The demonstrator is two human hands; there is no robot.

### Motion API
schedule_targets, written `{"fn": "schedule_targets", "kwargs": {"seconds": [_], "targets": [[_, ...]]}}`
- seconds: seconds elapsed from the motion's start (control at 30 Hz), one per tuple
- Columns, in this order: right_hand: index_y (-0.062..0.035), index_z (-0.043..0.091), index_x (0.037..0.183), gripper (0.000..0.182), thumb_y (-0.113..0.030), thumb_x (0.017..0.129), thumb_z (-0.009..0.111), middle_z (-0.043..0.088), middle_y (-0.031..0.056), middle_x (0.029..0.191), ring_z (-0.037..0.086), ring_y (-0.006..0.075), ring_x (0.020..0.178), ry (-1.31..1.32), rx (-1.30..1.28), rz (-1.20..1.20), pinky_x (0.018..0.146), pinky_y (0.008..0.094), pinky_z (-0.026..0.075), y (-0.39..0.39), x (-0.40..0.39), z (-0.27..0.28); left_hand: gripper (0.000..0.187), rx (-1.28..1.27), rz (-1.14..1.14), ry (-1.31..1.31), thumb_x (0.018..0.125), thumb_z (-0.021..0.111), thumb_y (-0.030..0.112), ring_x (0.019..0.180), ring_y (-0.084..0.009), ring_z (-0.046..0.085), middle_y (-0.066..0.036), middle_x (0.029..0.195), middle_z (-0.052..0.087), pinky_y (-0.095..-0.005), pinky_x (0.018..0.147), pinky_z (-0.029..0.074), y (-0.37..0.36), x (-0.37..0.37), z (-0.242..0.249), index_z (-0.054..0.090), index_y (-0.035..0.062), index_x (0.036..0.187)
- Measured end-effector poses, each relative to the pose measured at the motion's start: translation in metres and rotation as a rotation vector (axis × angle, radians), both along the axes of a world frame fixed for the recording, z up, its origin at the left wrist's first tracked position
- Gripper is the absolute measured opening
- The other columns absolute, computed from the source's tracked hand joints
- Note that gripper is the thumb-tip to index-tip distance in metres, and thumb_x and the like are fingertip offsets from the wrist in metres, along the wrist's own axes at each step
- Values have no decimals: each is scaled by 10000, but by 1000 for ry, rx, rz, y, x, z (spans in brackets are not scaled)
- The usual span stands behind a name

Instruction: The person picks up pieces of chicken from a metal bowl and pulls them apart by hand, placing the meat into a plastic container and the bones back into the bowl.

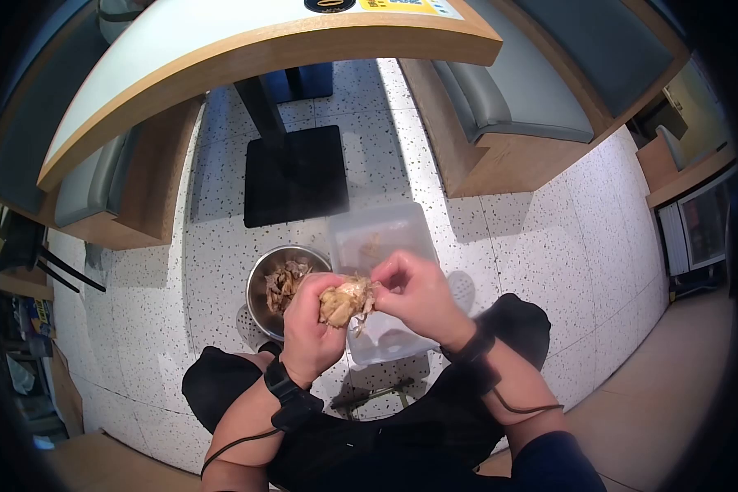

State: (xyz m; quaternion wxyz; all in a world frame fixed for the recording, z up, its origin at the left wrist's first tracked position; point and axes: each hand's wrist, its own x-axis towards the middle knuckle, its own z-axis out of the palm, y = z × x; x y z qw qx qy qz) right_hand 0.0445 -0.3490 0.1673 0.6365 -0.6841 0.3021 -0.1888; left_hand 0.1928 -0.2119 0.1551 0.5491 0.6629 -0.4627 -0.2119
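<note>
A white table (221, 49) with a wooden edge juts overhead, standing on a dark post and a flat black base plate (295, 176) on the speckled terrazzo floor (549, 238). Grey cushioned benches (508, 107) in wooden frames flank it, and a glass-fronted cabinet (701, 225) stands far right.

A single head-worn camera looks steeply down from above, close over the hands and knees, with the terrazzo floor (541, 230) below and a table edge (254, 49) along the top; fisheye bends the corners.
</note>
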Motion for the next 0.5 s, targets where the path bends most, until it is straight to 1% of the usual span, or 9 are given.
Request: {"fn": "schedule_targets", "kwargs": {"seconds": [0.03,0.1,0.17,0.23,0.3,0.33,0.4,0.47,0.5], "targets": [[8,651,980,139,-22,886,749,692,58,949,681,115,841,0,1,1,766,281,583,0,0,-1,407,-112,-45,-164,813,729,-16,1023,-350,688,-166,1088,678,-413,897,555,-2,5,-1,588,24,1192],[7,649,987,123,-10,898,732,689,56,953,680,120,849,-113,482,-17,766,281,583,0,1,-3,456,-224,-86,-329,775,735,-41,1049,-378,674,-173,1097,670,-449,928,557,-5,11,-5,584,29,1200],[8,650,996,124,-13,903,729,690,60,957,683,127,848,-137,561,-1,766,285,585,-2,0,-4,559,-365,-177,-456,710,749,-67,1104,-426,638,-184,1156,645,-542,1018,530,-6,15,-7,566,37,1227],[8,651,1005,125,-15,907,725,691,63,962,686,134,846,-163,642,11,766,288,587,-3,-3,-3,581,-369,-208,-499,706,750,-72,1130,-437,626,-191,1191,627,-570,1055,504,-4,18,-9,551,37,1241],[15,662,1009,147,-10,887,741,709,75,977,698,141,877,-31,180,45,770,302,595,-5,-8,4,604,-374,-242,-540,702,750,-77,1155,-448,613,-197,1226,609,-598,1092,479,-2,18,-9,536,37,1256],[15,662,1009,147,-10,887,741,709,75,977,698,141,877,-31,179,45,770,302,595,-6,-10,8,629,-338,-277,-473,732,733,-75,1226,-442,583,-206,1300,576,-580,1125,452,-1,16,-7,512,35,1310],[2,675,991,184,14,832,765,720,102,983,714,187,891,-109,-330,90,771,325,593,-11,-13,14,654,-304,-310,-405,761,717,-73,1297,-436,552,-215,1373,544,-562,1158,424,3,13,-1,488,34,1365],[-8,675,975,210,17,799,786,718,113,982,716,221,886,-159,-520,119,763,336,591,-17,-15,20,754,-172,-396,119,815,706,-38,1427,-385,456,-219,1515,443,-494,1213,358,9,11,6,403,34,1501],[-17,676,960,236,20,766,807,715,124,981,718,254,881,-210,-709,146,756,347,589,-18,-15,21,754,-172,-394,119,815,706,-38,1427,-385,456,-219,1515,443,-494,1213,358,8,9,6,403,34,1501]]}}
